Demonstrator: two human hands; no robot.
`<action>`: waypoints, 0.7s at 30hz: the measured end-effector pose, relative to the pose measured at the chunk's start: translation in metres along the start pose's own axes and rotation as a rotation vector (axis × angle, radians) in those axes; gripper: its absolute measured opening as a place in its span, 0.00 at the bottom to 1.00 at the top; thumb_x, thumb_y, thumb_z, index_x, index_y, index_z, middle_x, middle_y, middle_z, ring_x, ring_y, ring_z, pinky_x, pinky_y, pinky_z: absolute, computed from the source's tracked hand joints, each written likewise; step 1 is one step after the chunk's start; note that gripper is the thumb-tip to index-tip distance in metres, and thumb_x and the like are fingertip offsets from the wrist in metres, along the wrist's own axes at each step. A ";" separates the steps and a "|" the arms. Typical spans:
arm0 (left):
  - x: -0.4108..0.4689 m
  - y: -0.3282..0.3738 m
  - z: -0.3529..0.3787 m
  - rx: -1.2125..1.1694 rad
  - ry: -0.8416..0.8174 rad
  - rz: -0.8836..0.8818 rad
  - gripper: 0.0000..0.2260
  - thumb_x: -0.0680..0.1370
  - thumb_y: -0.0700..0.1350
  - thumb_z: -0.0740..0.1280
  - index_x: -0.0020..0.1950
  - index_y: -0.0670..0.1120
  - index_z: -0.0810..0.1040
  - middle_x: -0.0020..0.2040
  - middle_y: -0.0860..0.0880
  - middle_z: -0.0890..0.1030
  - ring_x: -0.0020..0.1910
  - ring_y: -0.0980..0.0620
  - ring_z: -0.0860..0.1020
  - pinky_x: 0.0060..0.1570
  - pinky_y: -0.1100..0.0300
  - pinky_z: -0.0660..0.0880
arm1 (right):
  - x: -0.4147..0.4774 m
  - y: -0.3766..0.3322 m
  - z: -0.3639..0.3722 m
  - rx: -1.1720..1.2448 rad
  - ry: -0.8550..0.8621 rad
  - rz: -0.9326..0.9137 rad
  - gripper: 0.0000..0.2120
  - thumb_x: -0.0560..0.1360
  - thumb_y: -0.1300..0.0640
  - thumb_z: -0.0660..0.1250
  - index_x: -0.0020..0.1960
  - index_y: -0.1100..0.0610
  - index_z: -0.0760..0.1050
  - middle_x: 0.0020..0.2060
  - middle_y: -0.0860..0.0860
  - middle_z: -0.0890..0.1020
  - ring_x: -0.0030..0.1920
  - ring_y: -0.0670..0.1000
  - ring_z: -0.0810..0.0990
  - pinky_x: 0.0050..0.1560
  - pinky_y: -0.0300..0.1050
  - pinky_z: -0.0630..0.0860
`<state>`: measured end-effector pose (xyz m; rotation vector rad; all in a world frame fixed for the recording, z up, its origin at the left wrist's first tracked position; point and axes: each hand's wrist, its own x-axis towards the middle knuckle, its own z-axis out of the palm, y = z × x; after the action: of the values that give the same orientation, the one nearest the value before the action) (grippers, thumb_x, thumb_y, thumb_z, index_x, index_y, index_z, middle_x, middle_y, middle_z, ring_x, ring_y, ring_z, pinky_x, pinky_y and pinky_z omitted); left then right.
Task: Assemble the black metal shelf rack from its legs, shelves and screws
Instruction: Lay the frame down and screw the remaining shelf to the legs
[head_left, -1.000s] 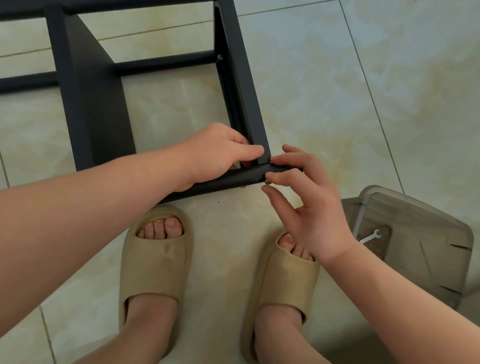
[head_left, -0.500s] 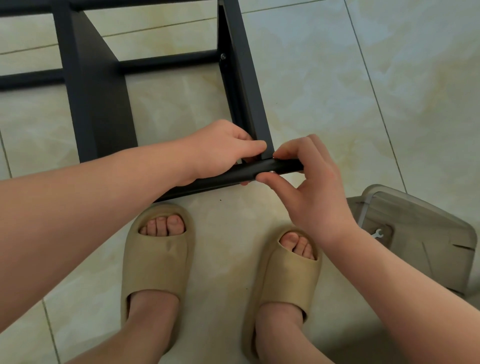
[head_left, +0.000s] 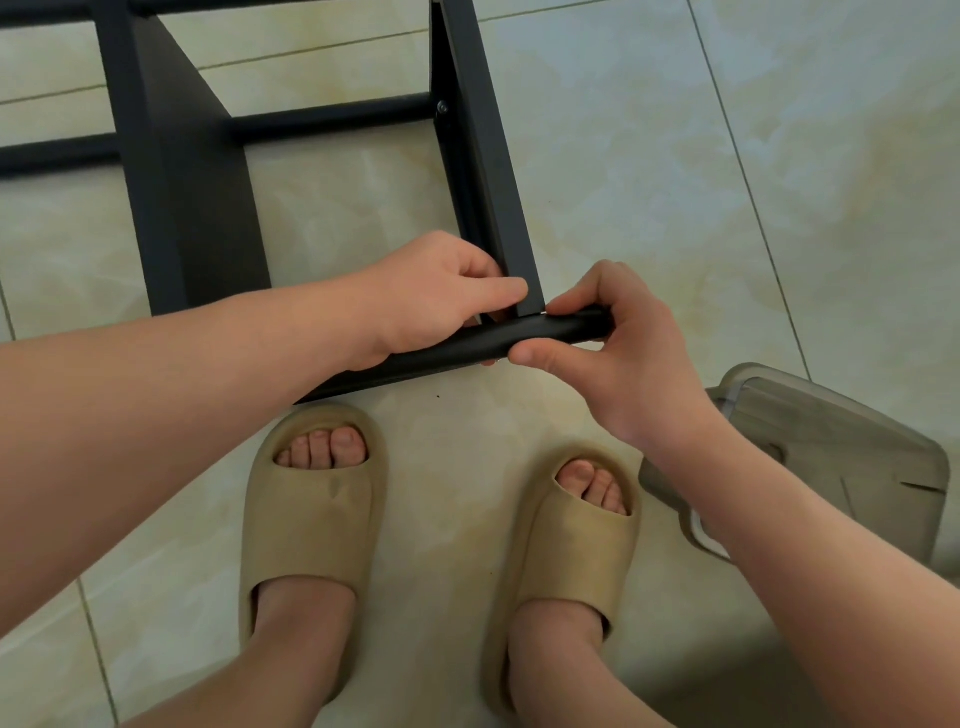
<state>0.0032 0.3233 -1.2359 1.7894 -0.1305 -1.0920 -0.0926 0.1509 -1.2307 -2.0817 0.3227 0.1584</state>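
Observation:
The partly built black metal rack (head_left: 197, 208) lies on the tiled floor in front of me, with a flat shelf panel and thin crossbars. One black leg (head_left: 483, 171) runs up the frame from my hands. A black bar (head_left: 447, 353) crosses its near end. My left hand (head_left: 436, 296) grips this bar where it meets the leg. My right hand (head_left: 623, 358) pinches the bar's right end between thumb and fingers. A screw head (head_left: 442, 107) shows higher up on the leg. Any screw at the near joint is hidden.
A translucent grey plastic box (head_left: 841, 457) stands on the floor at the right, partly behind my right forearm. My feet in tan slippers (head_left: 311, 499) stand just below the rack. Cream floor tiles surround everything.
My right hand has slid right and closed over the bar's end; earlier its fingertips worked at the underside of the joint. The small wrench in the box is now hidden by my arm.

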 end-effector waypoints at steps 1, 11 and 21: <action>0.000 0.000 0.000 -0.003 -0.007 -0.004 0.13 0.81 0.49 0.67 0.46 0.39 0.81 0.34 0.43 0.84 0.28 0.53 0.80 0.27 0.67 0.73 | 0.000 0.000 0.000 0.000 -0.004 0.005 0.20 0.65 0.52 0.83 0.42 0.48 0.71 0.41 0.48 0.76 0.39 0.39 0.72 0.41 0.29 0.67; 0.000 0.005 -0.004 0.111 -0.094 -0.092 0.15 0.80 0.54 0.67 0.51 0.41 0.83 0.47 0.42 0.86 0.45 0.43 0.83 0.49 0.51 0.79 | -0.011 0.000 0.006 -0.012 0.058 -0.026 0.23 0.63 0.49 0.83 0.46 0.57 0.74 0.42 0.49 0.78 0.41 0.40 0.74 0.42 0.30 0.69; -0.001 0.005 0.001 0.115 -0.065 -0.073 0.16 0.81 0.54 0.65 0.46 0.42 0.83 0.35 0.47 0.85 0.30 0.55 0.80 0.34 0.64 0.74 | -0.012 0.001 0.007 0.084 0.025 0.097 0.25 0.59 0.37 0.79 0.46 0.48 0.72 0.40 0.44 0.79 0.35 0.45 0.76 0.37 0.39 0.76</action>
<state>0.0038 0.3208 -1.2318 1.8735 -0.1715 -1.2164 -0.1041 0.1584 -1.2319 -1.9873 0.4382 0.1737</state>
